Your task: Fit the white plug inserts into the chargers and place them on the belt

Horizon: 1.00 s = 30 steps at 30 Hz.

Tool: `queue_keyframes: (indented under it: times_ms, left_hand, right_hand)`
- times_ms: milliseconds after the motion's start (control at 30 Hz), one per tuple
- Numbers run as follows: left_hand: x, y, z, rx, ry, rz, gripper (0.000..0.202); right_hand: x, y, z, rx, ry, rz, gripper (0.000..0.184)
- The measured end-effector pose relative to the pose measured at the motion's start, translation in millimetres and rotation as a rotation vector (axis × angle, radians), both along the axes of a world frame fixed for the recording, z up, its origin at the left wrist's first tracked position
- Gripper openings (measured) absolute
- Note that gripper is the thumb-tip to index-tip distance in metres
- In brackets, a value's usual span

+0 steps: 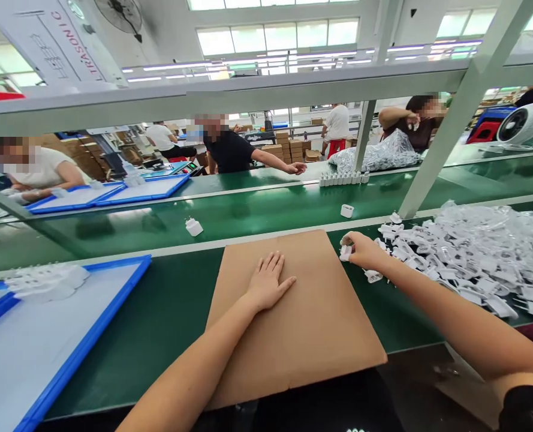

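Observation:
My left hand (268, 283) lies flat on a brown cardboard sheet (320, 324), its fingers spread and nothing in it. The sheet rests on the green bench and sticks out over the near edge. Just past the sheet's right side, my right hand (360, 249) pinches a small white plastic charger part (346, 252). Close below that hand lies another white charger part (373, 276). To the right spreads a big loose heap of white charger parts (464, 258), with clear plastic bags at its back.
Blue-rimmed trays (113, 300) stand at the left, one with white pieces. Beyond, a green conveyor belt (257, 210) carries a white charger (194, 227) and a white housing (347, 210). A slanted metal post (450, 114) rises at right. Several co-workers sit across the belt.

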State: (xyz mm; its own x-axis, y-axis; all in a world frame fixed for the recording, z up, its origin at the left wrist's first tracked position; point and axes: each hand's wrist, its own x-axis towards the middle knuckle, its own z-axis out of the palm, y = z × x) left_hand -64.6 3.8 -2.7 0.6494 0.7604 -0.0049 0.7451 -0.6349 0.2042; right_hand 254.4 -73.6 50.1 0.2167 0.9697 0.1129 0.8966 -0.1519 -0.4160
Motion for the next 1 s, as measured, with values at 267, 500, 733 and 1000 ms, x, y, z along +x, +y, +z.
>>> queue_keyframes:
  times_ms: [267,500,733,1000]
  left_hand:
    - [61.9,70.4,49.3,0.009,-0.088,-0.024,0.053]
    - [217.2,134.7,39.4,-0.142,-0.36,-0.034,0.075]
    - [272.4,155.1,19.4,-0.183,-0.439,-0.072,0.056]
    - [158.0,105.0,32.9,-0.151,-0.594,-0.097,0.027]
  right_hand:
    - [-65.8,-30.5,-31.9,0.206,0.384,0.453,0.015]
    - [-78.8,-45.9,-52.6,0.154,0.303,0.622,0.023]
    - [-70.7,-42.2,-51.4,0.169,0.333,0.618,0.023]
    - [-40.6,-26.3,-12.7,0.391,0.902,0.064,0.027]
